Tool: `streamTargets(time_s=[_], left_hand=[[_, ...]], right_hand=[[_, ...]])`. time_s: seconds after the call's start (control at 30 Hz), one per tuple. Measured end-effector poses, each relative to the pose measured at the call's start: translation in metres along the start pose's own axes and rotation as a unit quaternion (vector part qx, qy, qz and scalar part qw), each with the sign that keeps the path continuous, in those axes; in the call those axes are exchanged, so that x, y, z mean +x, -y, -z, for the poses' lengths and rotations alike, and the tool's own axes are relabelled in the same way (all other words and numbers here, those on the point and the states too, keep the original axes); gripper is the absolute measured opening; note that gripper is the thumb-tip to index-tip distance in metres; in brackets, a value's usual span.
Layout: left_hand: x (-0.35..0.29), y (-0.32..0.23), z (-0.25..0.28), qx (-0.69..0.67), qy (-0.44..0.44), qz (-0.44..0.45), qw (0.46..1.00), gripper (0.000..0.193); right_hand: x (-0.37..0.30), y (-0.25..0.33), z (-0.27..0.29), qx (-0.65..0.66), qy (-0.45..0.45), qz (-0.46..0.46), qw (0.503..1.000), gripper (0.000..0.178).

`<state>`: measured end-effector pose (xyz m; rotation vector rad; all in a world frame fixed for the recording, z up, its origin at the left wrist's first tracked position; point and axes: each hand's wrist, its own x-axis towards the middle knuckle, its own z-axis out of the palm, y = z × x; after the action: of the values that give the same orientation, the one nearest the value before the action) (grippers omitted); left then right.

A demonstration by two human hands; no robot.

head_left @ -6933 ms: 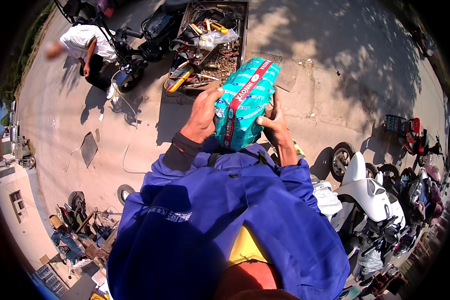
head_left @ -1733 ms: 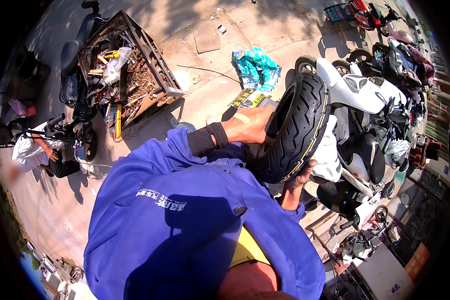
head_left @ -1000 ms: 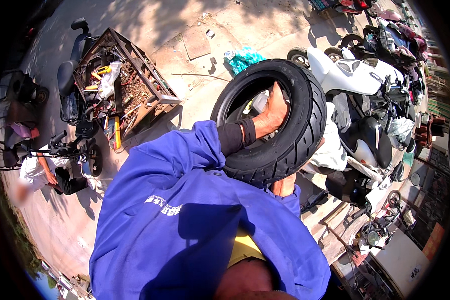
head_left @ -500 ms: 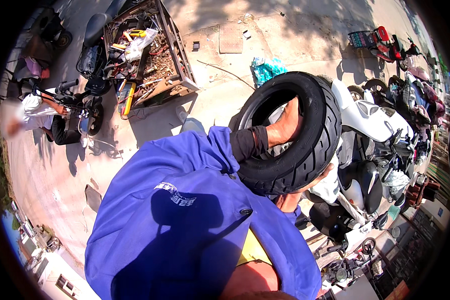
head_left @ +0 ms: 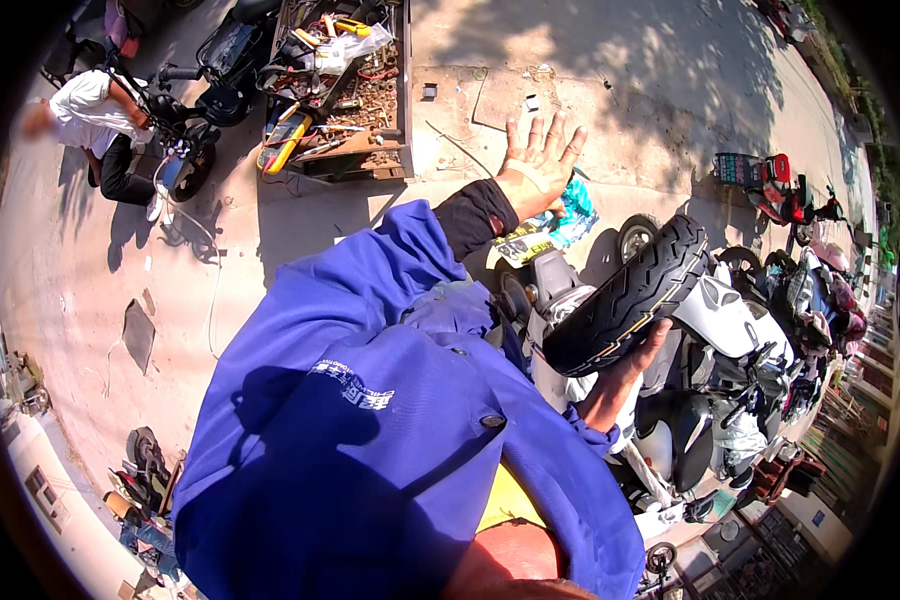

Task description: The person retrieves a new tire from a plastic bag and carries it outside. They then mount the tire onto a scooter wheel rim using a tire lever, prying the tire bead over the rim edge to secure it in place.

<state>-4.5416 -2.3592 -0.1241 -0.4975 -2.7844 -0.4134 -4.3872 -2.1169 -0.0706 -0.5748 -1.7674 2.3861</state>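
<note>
Turned the thick black rubber tyre [head_left: 628, 300] nearly tread-on since the earlier frame, and drew the left hand [head_left: 542, 170] clear of its hole. Had on the right a scooter with glossy white plastic bodywork [head_left: 730, 320], just beyond the tyre in view. Had ahead, toward the left, an open rectangular rusty metal bin [head_left: 407, 60] loaded with tools [head_left: 354, 27], well apart from the right hand [head_left: 632, 370]. Kept the tyre to the right of the left hand and nearer the blue cloth jacket [head_left: 270, 330], long axis slanted from near left to far right. Showed a crumpled teal plastic wrapper [head_left: 582, 215] behind the left thumb; could not tell about contact. Held the tyre in the right hand, clearly the nearer, with fingers along the tread, thumb hidden. Spread the left hand wide, gripping nothing.
</note>
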Motion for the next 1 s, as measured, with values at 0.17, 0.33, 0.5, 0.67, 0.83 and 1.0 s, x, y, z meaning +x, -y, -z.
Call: streamTargets(time_s=[0.17,0.33,0.5,0.67,0.83,1.0], left_hand=[[-0.033,0.011,0.058,-0.737,0.233,0.178,0.609,0.103],[-0.108,0.003,0.120,-0.706,0.088,0.183,0.678,0.094],[-0.206,0.028,0.145,-0.702,-0.151,0.288,0.633,0.058],[-0.362,0.044,0.200,-0.656,-0.351,0.371,0.556,0.056],[-0.515,0.006,0.273,-0.579,-0.488,0.376,0.534,0.075],[-0.585,-0.017,0.322,-0.487,-0.574,0.353,0.556,0.095]], right_hand=[[-0.019,0.003,-0.041,-0.385,0.163,0.112,0.901,0.072],[-0.044,-0.018,-0.103,-0.570,0.277,0.293,0.716,0.075],[-0.085,-0.042,-0.162,-0.550,0.418,0.326,0.645,0.076],[-0.169,-0.048,-0.227,-0.452,0.569,0.413,0.548,0.074],[-0.179,-0.081,-0.254,-0.297,0.454,0.404,0.737,0.082],[-0.165,-0.135,-0.296,-0.016,0.659,-0.200,0.725,0.096]])
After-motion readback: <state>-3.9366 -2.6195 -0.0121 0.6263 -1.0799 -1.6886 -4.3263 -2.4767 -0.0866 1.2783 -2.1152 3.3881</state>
